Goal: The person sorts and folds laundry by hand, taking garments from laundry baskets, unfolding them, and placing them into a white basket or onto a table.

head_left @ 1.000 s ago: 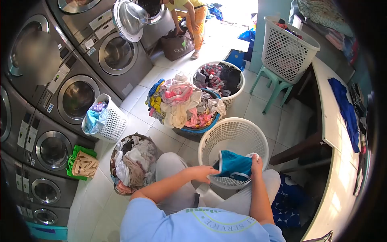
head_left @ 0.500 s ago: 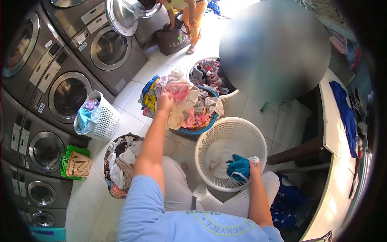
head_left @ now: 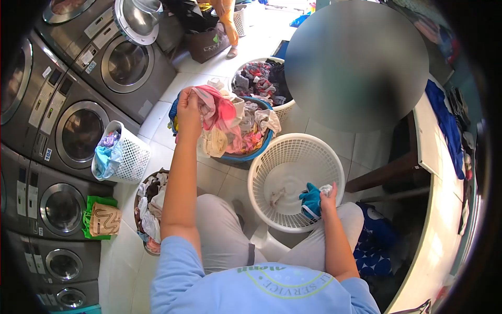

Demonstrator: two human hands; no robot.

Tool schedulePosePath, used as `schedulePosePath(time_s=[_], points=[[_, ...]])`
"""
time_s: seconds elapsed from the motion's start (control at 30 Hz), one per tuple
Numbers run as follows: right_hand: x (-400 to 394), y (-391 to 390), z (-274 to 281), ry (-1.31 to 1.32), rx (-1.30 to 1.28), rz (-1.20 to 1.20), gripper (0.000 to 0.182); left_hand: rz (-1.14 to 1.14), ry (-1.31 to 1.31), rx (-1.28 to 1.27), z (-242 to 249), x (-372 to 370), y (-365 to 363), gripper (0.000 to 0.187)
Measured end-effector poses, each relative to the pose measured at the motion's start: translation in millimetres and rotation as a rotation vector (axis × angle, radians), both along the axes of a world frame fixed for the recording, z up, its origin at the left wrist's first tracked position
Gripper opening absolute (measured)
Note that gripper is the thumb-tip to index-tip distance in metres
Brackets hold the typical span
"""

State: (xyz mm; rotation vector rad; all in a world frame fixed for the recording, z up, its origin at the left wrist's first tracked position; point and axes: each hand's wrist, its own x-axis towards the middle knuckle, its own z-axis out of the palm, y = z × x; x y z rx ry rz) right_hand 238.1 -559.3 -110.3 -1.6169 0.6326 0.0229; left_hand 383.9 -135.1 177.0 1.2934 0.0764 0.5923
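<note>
The left hand [head_left: 189, 107], in the upper middle of the frame, was closed on a pink garment [head_left: 217, 111] and lifted it a little from the heaped blue basin [head_left: 246, 155] of mixed clothes. The right hand [head_left: 328, 194], lower and to the right, was gripping a teal garment [head_left: 311, 200] at the near rim of the white round basket [head_left: 261, 162], which held only this piece and one small pale item on its bottom. It seemed that the sorting step was in hand: one piece was just going into the white basket while the other was being picked from the heap. The next move probably called for pulling the pink garment free of the tangled clothes around it. At the lower left stood a dark basket of whites [head_left: 151, 209], further left a small white basket [head_left: 130, 157], and washing machines [head_left: 78, 131] filled the left edge.
</note>
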Motion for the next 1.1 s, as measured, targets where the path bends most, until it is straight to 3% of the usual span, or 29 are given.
schedulePosePath(time_s=[0.07,0.2,0.23,0.27,0.33,0.4,0.47,0.57,0.67,0.7,0.77,0.8,0.87,0.9,0.97,1.0,1.07,1.1], points=[[4.4,2.1,1.0,0.088,0.054,0.033,0.059,-0.196,0.102,-0.219,-4.5,6.6,11.1,0.011],[2.7,1.7,13.1,0.173,0.212,0.193,0.055,-0.110,0.298,-0.025,-4.5,0.5,-0.3,0.013],[3.7,3.3,16.1,0.176,0.178,0.226,0.055,-0.013,0.226,0.150,-2.9,-4.9,-13.0,0.012],[4.2,3.2,17.7,0.187,0.144,0.260,0.055,-0.022,0.242,0.151,-2.5,-6.0,-17.1,0.012],[11.0,0.4,19.7,0.234,0.125,0.262,0.054,0.074,-0.025,0.827,-12.5,-9.7,-27.0,0.014],[0.9,1.6,15.5,0.203,0.144,0.205,0.047,0.030,0.055,0.810,-20.9,-12.4,-37.4,0.014],[6.1,0.9,11.0,0.172,0.123,0.160,0.043,-0.038,0.328,0.759,-43.2,-5.2,-29.7,0.015],[6.3,2.8,10.8,0.063,0.105,0.108,0.032,-0.164,0.387,0.595,-40.1,-21.7,-64.4,0.018],[8.7,4.5,13.9,0.114,0.028,0.082,0.033,-0.265,0.266,0.429,-24.9,-57.6,-114.2,0.021],[10.4,6.0,16.9,0.106,0.030,0.087,0.033,-0.372,0.184,0.539,-37.2,-66.3,-125.9,0.020],[12.4,10.4,33.0,0.170,0.287,0.038,0.041,-0.488,-0.058,0.862,-36.8,-95.1,-161.2,0.017],[12.4,13.6,44.9,0.161,0.293,0.052,0.041,-0.676,-0.110,0.958,-33.8,-108.1,-174.2,0.017],[8.8,19.2,70.8,0.269,0.839,0.153,0.050,-0.815,-0.179,0.897,-73.0,-123.5,-196.2,0.018],[7.3,20.3,79.4,0.263,0.844,0.170,0.050,-0.888,-0.148,0.876,-89.3,-131.4,-204.0,0.018],[4.6,17.0,88.5,0.353,1.202,0.464,0.050,-0.999,-0.116,0.900,-122.3,-145.5,-213.0,0.021],[2.3,13.7,80.3,0.350,1.202,0.479,0.050,-0.986,-0.118,0.908,-125.4,-144.0,-210.0,0.021],[-1.3,11.8,61.4,0.294,0.759,0.731,0.052,-1.073,0.025,0.711,-132.1,-138.7,-202.7,0.024],[-1.5,15.5,67.0,0.388,0.867,0.535,0.055,-0.981,0.031,0.723,-136.1,-130.1,-194.3,0.025]])
